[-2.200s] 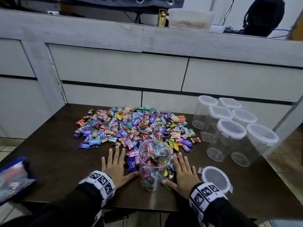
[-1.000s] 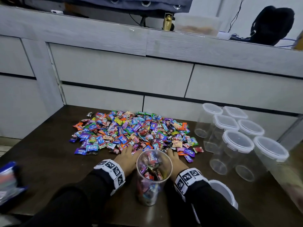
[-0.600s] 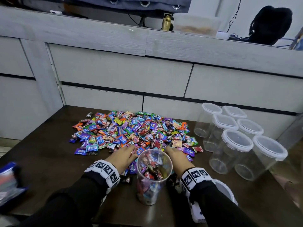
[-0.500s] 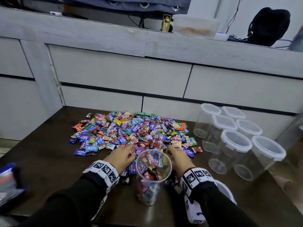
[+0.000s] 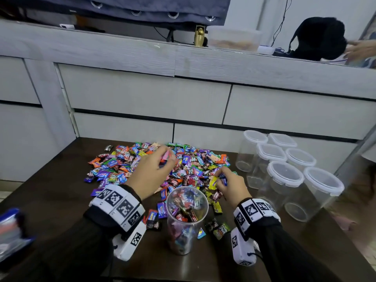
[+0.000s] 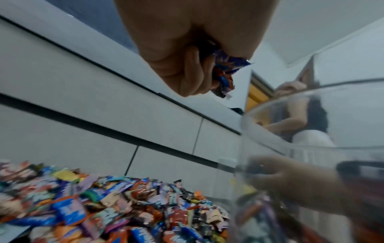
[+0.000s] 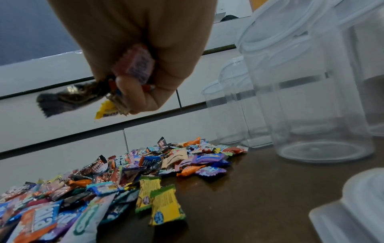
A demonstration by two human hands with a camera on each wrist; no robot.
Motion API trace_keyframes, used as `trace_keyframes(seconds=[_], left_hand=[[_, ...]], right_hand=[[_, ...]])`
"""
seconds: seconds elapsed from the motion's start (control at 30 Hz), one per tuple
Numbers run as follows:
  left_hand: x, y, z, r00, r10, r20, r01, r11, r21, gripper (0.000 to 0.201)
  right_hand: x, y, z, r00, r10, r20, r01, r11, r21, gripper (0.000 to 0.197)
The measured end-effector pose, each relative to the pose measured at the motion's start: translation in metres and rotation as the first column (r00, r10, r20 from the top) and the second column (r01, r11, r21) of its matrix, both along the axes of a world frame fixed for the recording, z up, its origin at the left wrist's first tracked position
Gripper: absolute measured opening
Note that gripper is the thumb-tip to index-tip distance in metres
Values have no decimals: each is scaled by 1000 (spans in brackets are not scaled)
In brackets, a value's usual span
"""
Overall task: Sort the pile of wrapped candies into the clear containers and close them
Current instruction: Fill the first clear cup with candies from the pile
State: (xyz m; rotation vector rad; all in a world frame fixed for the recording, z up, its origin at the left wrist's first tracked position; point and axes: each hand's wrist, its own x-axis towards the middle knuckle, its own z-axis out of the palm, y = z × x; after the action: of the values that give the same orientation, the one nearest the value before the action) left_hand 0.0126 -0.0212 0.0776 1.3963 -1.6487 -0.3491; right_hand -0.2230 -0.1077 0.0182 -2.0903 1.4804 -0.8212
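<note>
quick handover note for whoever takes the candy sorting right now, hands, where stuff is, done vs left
Left hand: grips a few candies, raised over the pile.
Right hand: grips candies at the pile's right edge.
Open container: front centre, partly filled, lid off.
Six lidded containers: empty, on the right.
Done: one container started.
Left: most of the pile, then closing the containers.

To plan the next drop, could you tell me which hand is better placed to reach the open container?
Probably the right hand: it grips candies nearer the open container; the left hand holds its own over the pile.
</note>
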Motion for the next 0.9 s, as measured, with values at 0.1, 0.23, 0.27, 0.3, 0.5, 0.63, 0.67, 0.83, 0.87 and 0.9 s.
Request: trace_keyframes(seconds=[0.1, 0.23, 0.27, 0.3, 0.5, 0.63, 0.67, 0.83, 0.87, 0.9], left_hand=[[-18, 13, 6, 990, -111, 85, 111, 994, 8, 12], [-30, 24, -1, 919, -237, 314, 227, 972, 68, 13], [-32, 25, -2, 887, -238, 397, 232, 971, 65, 20], [-33, 26, -3, 849, -228, 477, 226, 972, 61, 31], [-36, 22, -5, 608, -176, 774, 200, 978, 64, 49], [-39, 21, 1, 511, -196, 837, 210, 973, 100, 41], [-40, 20, 3, 496, -209, 843, 215, 970, 114, 38], [-41, 19, 11, 505, -268, 821, 233, 958, 169, 36], [-41, 19, 11, 512, -281, 811, 239, 954, 180, 36], [-42, 20, 10, 516, -292, 805, 243, 951, 190, 36]], right_hand=[[-2, 4, 3, 1000, 9, 12, -9, 1000, -24, 17], [-2, 10, 5, 1000, 16, 16, -16, 999, -34, 16], [-2, 11, 5, 1000, 16, 19, -16, 999, -34, 16], [-2, 12, 6, 1000, 15, 20, -14, 999, -34, 16], [-4, 14, 8, 1000, 3, 17, -3, 1000, 11, 15], [-5, 16, 7, 1000, 4, 16, -5, 1000, 7, 15], [-5, 17, 7, 1000, 3, 16, -3, 1000, 9, 14], [-4, 17, 5, 1000, -5, 11, 5, 1000, 20, 14], [-4, 17, 5, 1000, -6, 10, 6, 1000, 21, 14], [-4, 16, 4, 1000, -7, 4, 7, 1000, 20, 14]])
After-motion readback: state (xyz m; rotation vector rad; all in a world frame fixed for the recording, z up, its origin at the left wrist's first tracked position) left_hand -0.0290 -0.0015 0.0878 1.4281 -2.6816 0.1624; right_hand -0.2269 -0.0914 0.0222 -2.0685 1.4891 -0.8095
